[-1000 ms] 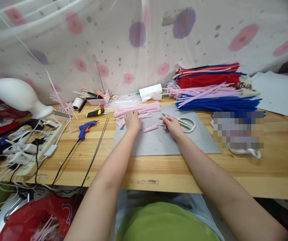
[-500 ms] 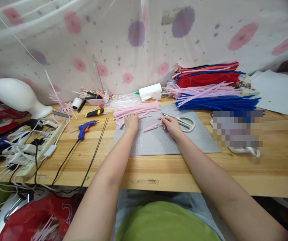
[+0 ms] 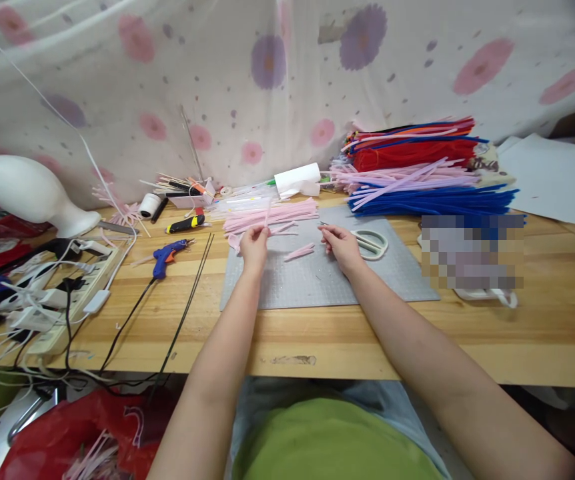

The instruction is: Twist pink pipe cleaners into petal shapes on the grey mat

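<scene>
My left hand (image 3: 254,247) pinches a thin pink stem that stands up from its fingertips, over the left part of the grey cutting mat (image 3: 287,290). Behind it lies a bundle of pink pipe cleaners (image 3: 282,211). My right hand (image 3: 340,247) is closed, thumb against fingers, beside the scissors (image 3: 373,245); what it holds is too small to make out. Between my hands a few short pink pieces (image 3: 299,252) rest on the mat. A curled pink piece (image 3: 234,244) lies left of my left hand.
At left are a blue glue gun (image 3: 167,257), a yellow-black cutter (image 3: 185,224), a power strip (image 3: 92,283) and a white foam head (image 3: 27,190). Blue (image 3: 432,201) and red (image 3: 412,159) pipe cleaners are piled at the back right. A white paper roll (image 3: 297,180) lies behind the mat.
My left hand has lifted off the pink pieces and now has a thin pink stem upright in its fingertips. My right hand has barely moved beside the scissors.
</scene>
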`<state>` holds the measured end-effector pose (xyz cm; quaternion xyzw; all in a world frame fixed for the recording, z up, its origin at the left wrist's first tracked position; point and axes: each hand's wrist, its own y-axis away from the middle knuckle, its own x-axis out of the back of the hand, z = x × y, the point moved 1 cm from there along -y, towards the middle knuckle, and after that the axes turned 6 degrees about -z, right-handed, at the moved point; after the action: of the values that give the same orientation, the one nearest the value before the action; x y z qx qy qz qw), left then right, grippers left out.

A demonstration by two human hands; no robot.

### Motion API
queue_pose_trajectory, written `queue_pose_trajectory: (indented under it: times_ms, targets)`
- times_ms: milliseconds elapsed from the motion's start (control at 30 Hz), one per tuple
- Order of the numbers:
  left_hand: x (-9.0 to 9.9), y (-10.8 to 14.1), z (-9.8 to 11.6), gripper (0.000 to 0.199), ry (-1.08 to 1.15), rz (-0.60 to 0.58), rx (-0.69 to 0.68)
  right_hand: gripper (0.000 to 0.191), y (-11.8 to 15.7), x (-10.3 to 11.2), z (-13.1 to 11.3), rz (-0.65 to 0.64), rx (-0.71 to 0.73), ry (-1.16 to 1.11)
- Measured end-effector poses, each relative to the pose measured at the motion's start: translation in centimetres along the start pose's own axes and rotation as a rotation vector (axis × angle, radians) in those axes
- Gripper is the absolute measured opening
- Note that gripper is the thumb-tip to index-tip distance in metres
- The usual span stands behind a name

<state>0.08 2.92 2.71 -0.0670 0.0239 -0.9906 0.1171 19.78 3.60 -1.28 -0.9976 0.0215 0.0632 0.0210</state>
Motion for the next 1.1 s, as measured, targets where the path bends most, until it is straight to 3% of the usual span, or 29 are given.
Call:
queue_pose_trajectory:
  times_ms: [67, 167, 333, 467, 567, 667, 767, 967, 1100]
  targets:
    - [0.0, 1.3, -0.3, 0.012, 0.377, -0.327, 0.280, 0.034, 0.2, -0.2, -0.3, -0.031, 0.022, -0.023]
    - [0.2, 3.1, -1.0, 0.007, 0.531, -0.615, 0.549, 0.043, 0.8, -0.8, -0.8, -0.154, 0.083, 0.002]
    - [0.3, 4.1, -1.4, 0.007, 0.511, -0.755, 0.598, 0.046, 1.5, -2.2, -0.2, -0.332, 0.332, 0.354]
    - [0.3, 4.4, -1.0, 0.023, 0.528, -0.879, 0.569, 0.032, 1.6, -2.4, 0.3, -0.253, 0.454, 0.614]
    - [0.3, 4.6, -0.8, 0.028, 0.615, -0.876, 0.538, 0.023, 1.9, -2.2, -0.4, -0.190, 0.510, 0.728]
    - [0.2, 4.4, -1.0, 0.020, 0.735, -0.741, 0.479, 0.023, 2.6, -2.6, -1.3, -0.228, 0.501, 0.727]
    - [-0.1, 4.2, -1.3, 0.014, 0.814, -0.630, 0.426, 0.028, 3.2, -3.4, -1.4, -0.322, 0.377, 0.572]
    - [-0.5, 3.9, -1.9, 0.012, 0.884, -0.536, 0.390, 0.023, 3.2, -4.5, -0.5, -0.400, 0.023, 0.107]
    - [-0.6, 3.6, -2.0, 0.014, 0.901, -0.479, 0.395, 0.026, 3.3, -4.3, -1.0, -0.429, -0.072, -0.003]
